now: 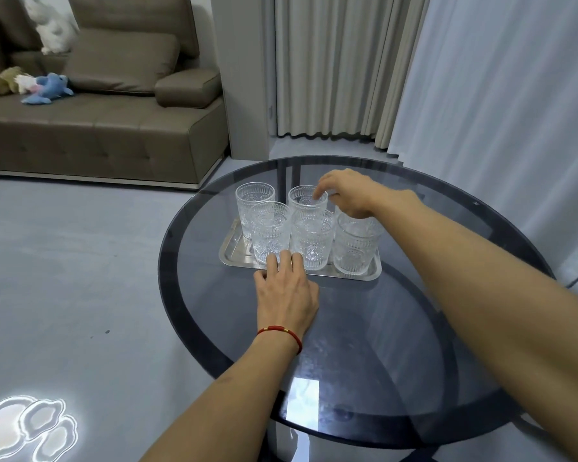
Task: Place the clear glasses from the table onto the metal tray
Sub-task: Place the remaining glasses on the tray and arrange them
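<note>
Standing upright, embossed clear glasses (311, 240) (five visible) fill tray (234, 253).

I see a brown sofa (90, 128) at the far left, with a blue plush (49, 90) and a white plush (52, 30) on it. Beige curtains (334, 65) hang behind, a sheer curtain (501, 95) to their right. The floor (64, 261) is grey, with a bright light patch (24, 428) near me.

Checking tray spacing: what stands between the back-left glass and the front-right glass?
In the head view, the front-middle glass stands between the back-left glass and the front-right glass, all on the metal tray.
</note>
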Available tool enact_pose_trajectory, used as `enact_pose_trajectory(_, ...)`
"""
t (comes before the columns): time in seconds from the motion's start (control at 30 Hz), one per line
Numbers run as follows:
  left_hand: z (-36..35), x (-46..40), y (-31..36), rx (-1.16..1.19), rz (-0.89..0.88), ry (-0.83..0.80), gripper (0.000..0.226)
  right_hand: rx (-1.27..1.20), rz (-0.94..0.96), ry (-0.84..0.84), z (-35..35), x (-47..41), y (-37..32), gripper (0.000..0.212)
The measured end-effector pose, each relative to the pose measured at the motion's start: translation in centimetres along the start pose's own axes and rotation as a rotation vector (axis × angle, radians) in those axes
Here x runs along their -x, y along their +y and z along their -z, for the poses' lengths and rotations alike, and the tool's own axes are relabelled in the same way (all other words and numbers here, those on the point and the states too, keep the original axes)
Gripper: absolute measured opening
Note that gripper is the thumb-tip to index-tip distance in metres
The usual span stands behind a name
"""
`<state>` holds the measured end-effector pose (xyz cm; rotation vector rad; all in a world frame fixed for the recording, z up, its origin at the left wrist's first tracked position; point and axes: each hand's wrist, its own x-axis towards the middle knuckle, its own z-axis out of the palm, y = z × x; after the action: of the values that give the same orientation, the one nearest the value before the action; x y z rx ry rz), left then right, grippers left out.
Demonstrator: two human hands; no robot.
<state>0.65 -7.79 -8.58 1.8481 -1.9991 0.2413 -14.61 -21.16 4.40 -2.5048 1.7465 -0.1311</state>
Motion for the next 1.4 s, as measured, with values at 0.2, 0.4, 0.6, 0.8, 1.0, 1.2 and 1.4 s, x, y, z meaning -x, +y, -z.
enact_pose_trajectory(0.2, -0.1, 0.0, 0.0, 0.004, -0.004, -0.004, 0.014, 0.044, -0.032, -0.075, 0.8, -1.8, 1.3, 0.056)
enact_pose_trajectory(0.4, 0.0, 0.0, 0.1, 0.018, -0.002, 0.016, 0.012, -0.089, -0.029, -0.008, 1.1, -2.3, 0.3, 0.032)
enact_pose_trajectory(0.6, -0.1, 0.0, 0.0, 0.020, 0.003, 0.003, 0.014, -0.052, -0.021, -0.193, 0.0, -4.2, -0.8, 0.082)
enact_pose_trajectory(0.8, -0.2, 0.1, 0.0, 0.027, 0.002, 0.014, 0.013, -0.070, -0.038, -0.182, 0.1, -5.0, -0.2, 0.077)
enact_pose_trajectory(1.0, -0.2, 0.0, 0.0, 0.025, 0.004, 0.016, 0.012, -0.103, -0.042, -0.181, 0.4, -4.7, -0.3, 0.069)
enact_pose_trajectory(1.2, -0.3, 0.1, 0.0, 0.019, 0.003, 0.014, 0.010, -0.215, -0.097, -0.013, 1.5, -3.5, 1.5, 0.053)
enact_pose_trajectory(1.4, -0.1, 0.1, 0.0, 0.026, 0.003, 0.009, 0.011, -0.144, -0.085, 0.019, 0.8, -2.4, 1.3, 0.043)
